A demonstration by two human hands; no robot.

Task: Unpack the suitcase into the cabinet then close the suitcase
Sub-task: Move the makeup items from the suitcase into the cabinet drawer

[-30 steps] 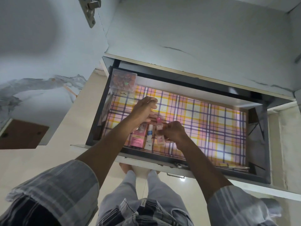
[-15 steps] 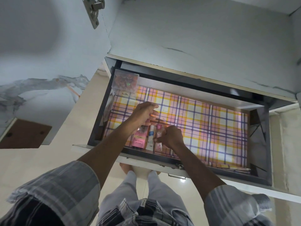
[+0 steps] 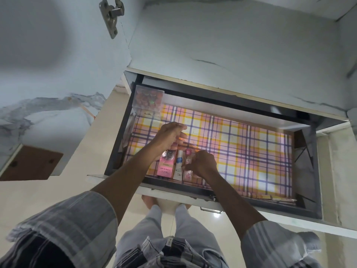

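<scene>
Cream floor (image 3: 48, 200) — marbled wall (image 3: 38, 64)

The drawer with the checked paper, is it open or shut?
Open. The drawer is pulled out from the cabinet, so its checked lining and a pink box lying inside are in plain sight, and both hands reach in.

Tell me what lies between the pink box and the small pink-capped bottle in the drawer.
In the head view, a white tube lies between the pink box and the pink-capped bottle, all side by side at the drawer's near edge.

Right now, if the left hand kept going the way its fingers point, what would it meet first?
The left hand points across the checked liner toward the drawer's right wall; nothing shows in between, though depth is unclear.
</scene>
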